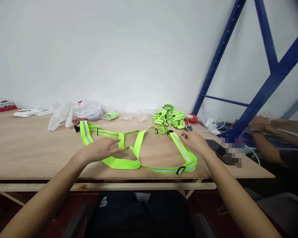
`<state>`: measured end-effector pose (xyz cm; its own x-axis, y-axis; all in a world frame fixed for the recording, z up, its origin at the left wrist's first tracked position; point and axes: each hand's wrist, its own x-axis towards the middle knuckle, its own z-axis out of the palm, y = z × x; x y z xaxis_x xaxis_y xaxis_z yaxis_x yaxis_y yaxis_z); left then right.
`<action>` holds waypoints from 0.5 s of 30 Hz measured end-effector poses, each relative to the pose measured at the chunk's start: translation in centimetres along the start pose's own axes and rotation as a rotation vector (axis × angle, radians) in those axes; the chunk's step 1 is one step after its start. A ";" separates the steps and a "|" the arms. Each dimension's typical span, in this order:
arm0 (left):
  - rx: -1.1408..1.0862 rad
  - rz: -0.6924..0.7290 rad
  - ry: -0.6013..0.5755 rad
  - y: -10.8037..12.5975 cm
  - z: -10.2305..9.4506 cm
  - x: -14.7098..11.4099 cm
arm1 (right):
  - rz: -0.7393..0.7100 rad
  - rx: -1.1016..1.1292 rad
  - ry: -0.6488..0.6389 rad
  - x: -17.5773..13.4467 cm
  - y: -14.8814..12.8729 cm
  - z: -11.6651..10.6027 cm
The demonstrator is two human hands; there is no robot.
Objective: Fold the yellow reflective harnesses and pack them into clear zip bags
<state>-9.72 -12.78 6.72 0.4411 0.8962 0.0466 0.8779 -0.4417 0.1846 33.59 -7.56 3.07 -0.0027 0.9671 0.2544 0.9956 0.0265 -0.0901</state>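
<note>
A neon yellow-green reflective harness (116,163) with silver stripes and black buckles lies spread in loops on the wooden table (39,152). My left hand (101,149) hovers over its left part, fingers stretched out and apart, with nothing in them. Just beside the right-hand strap is my right hand (195,141), its fingers loosely curled. Their tips come close to the strap's edge, and whether they touch it I cannot tell; no strap shows inside the fingers.
A heap of similar straps (170,116) lies by the wall, near clear plastic bags (142,115), a packed strap (111,115) and a white plastic bag (89,110). At right are a dark phone (221,151), cables, a blue metal frame (259,96) and another person's arm (267,148).
</note>
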 end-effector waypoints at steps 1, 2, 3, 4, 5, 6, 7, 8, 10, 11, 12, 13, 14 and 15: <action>-0.002 0.001 0.039 0.5 -0.7 0.8 | -0.082 0.049 0.004 1.0 -0.3 0.3; -0.007 0.018 0.071 1.0 -1.1 1.7 | -0.164 0.100 -0.009 2.0 -0.6 0.7; -0.024 0.066 0.092 1.5 -1.2 2.6 | -0.234 0.147 -0.043 2.7 -0.8 1.2; -0.040 0.123 0.077 1.9 -1.0 3.6 | -0.284 0.177 -0.084 3.3 -0.9 1.8; -0.051 0.173 0.035 2.3 -0.5 4.5 | -0.316 0.187 -0.128 3.6 -1.0 2.4; -0.047 0.202 -0.028 2.4 0.2 5.4 | -0.327 0.183 -0.163 3.8 -1.0 2.9; -0.028 0.204 -0.103 2.4 1.0 6.2 | -0.326 0.166 -0.187 3.9 -0.9 3.5; -0.003 0.188 -0.177 2.2 1.9 6.9 | -0.315 0.144 -0.197 3.8 -0.7 3.9; 0.047 0.125 -0.254 1.4 3.7 8.1 | -0.279 0.098 -0.195 3.6 -0.1 4.5; 0.064 0.096 -0.249 0.9 4.4 8.7 | -0.257 0.074 -0.190 3.4 0.3 4.7; 0.074 0.074 -0.224 0.3 5.0 9.1 | -0.233 0.051 -0.183 3.3 0.8 4.8; 0.079 0.060 -0.195 -0.2 5.4 9.6 | -0.208 0.029 -0.178 3.2 1.2 4.8; 0.078 0.055 -0.167 -0.7 5.6 10.0 | -0.185 0.007 -0.173 3.2 1.6 4.8; 0.072 0.056 -0.146 -1.1 5.7 10.5 | -0.163 -0.013 -0.168 3.1 2.0 4.8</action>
<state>-5.02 -3.13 1.41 0.5075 0.8570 -0.0892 0.8600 -0.4973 0.1147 35.10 -3.25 -0.94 -0.1783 0.9788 0.1011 0.9818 0.1839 -0.0482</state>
